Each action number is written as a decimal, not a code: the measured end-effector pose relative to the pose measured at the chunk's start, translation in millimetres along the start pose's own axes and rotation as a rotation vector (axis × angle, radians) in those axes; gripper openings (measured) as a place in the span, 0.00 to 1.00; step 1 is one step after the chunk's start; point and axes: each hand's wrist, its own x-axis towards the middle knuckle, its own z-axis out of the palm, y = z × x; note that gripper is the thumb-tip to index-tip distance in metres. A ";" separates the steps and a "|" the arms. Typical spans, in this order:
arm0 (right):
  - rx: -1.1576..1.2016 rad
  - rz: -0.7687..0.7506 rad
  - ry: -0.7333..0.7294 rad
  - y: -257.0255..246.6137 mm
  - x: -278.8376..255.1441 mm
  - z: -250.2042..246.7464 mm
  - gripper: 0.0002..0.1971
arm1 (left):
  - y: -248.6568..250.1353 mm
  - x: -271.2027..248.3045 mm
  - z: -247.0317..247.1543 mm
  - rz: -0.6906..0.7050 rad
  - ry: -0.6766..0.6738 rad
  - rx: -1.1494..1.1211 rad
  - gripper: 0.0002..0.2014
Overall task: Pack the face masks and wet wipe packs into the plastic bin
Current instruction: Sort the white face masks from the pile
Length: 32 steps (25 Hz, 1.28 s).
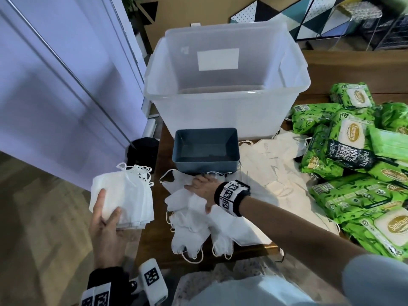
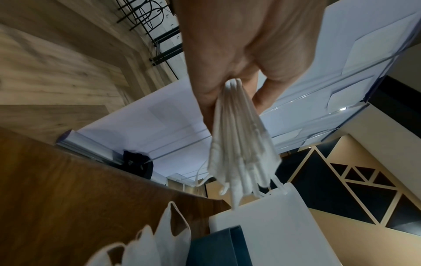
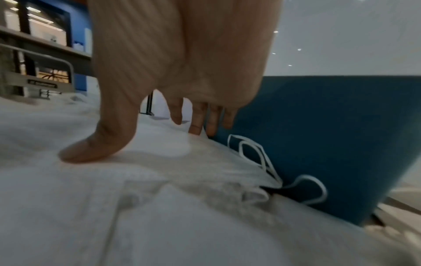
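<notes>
My left hand (image 1: 106, 215) holds a stack of white face masks (image 1: 123, 195) off the table's left edge; in the left wrist view the stack (image 2: 241, 144) hangs from between thumb and fingers. My right hand (image 1: 199, 187) lies with straight fingers on a loose pile of white masks (image 1: 194, 224) just in front of a small blue tray (image 1: 206, 149). From the right wrist camera, thumb and fingertips (image 3: 196, 126) touch the masks (image 3: 159, 207) beside the tray's wall (image 3: 330, 135). The big clear plastic bin (image 1: 227, 102) stands behind, holding nothing that I can see. Green wet wipe packs (image 1: 353, 155) are heaped at right.
Cream-coloured masks (image 1: 276, 173) are spread between the tray and the wipes. A pale cabinet (image 1: 55, 96) stands left of the wooden table (image 1: 163, 146), with a black object (image 1: 142, 151) at its foot. Shelving and patterned panels stand behind the bin.
</notes>
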 end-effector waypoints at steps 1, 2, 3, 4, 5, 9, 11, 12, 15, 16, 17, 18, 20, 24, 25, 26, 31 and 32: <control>-0.042 0.008 0.001 4.0 -1.6 2.4 0.48 | -1.8 -3.8 -4.0 -0.008 0.005 0.004 0.26; -0.035 0.027 0.026 9.0 -6.3 5.4 0.44 | -5.2 -6.5 -8.4 -0.008 0.015 -0.012 0.26; 0.009 0.045 0.053 13.7 -12.9 7.0 0.37 | -8.1 -8.3 -12.0 -0.001 0.023 -0.036 0.27; 0.062 0.060 0.074 19.0 -22.3 5.8 0.29 | -11.9 -8.3 -15.4 -0.003 0.033 -0.059 0.27; 0.113 0.061 0.122 25.4 -29.8 4.3 0.23 | -14.9 -7.5 -17.2 -0.011 0.039 -0.069 0.27; 0.221 -0.036 0.581 55.5 -62.3 -12.7 0.11 | -22.3 -2.0 -18.6 -0.038 0.052 -0.119 0.28; 0.059 -0.091 0.696 67.6 -76.2 -15.9 0.14 | -23.0 -0.2 -14.7 -0.033 0.032 -0.112 0.28; -0.043 -0.109 0.636 65.4 -80.1 -14.7 0.17 | -22.8 1.3 -13.4 -0.034 0.024 -0.107 0.28; -0.261 -0.159 0.402 37.2 -73.2 10.3 0.20 | -21.8 7.8 -8.7 -0.057 0.025 -0.093 0.27; -0.260 -0.188 0.349 26.1 -66.3 21.2 0.21 | -22.0 9.2 -6.4 -0.062 0.026 -0.091 0.27; -0.242 -0.217 0.336 14.9 -56.1 29.7 0.23 | -21.2 9.0 -4.3 -0.065 0.027 -0.102 0.27; -0.193 -0.218 0.366 6.0 -42.7 32.6 0.25 | -19.6 8.3 -2.4 -0.069 0.025 -0.117 0.27; -0.004 -0.074 0.284 -6.3 -17.3 24.2 0.34 | -18.6 7.3 -2.7 -0.070 0.025 -0.110 0.27; 0.020 0.156 -0.060 -17.0 2.3 -1.1 0.57 | -26.0 4.7 -18.9 -0.034 -0.014 -0.011 0.25; -0.036 0.158 -0.089 -15.3 4.5 0.8 0.59 | -27.0 2.7 -23.1 -0.032 -0.025 0.012 0.24; -0.089 0.153 -0.108 -13.7 3.7 2.2 0.61 | -27.9 1.0 -25.5 -0.041 -0.035 0.025 0.24; -0.106 0.154 -0.039 -2.2 0.0 3.9 0.57 | -26.8 0.4 -26.6 -0.051 -0.049 0.008 0.24; -0.108 0.154 0.008 1.8 -0.5 2.6 0.52 | -27.4 1.9 -25.9 -0.046 -0.055 0.013 0.24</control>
